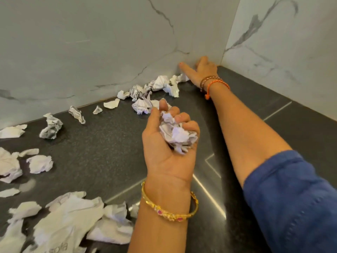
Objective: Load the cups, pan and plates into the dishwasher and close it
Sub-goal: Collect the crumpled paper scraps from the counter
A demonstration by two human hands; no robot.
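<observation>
The left hand (169, 136), palm up, is clenched around a wad of crumpled paper (177, 133). The right hand (199, 70) reaches to the corner where the marble wall (91, 42) meets the dark table (102, 143), index finger extended over a paper scrap (183, 77); its grasp cannot be determined. Loose paper scraps (51, 127) lie scattered along the wall. No cups, pan, plates or dishwasher are in view.
</observation>
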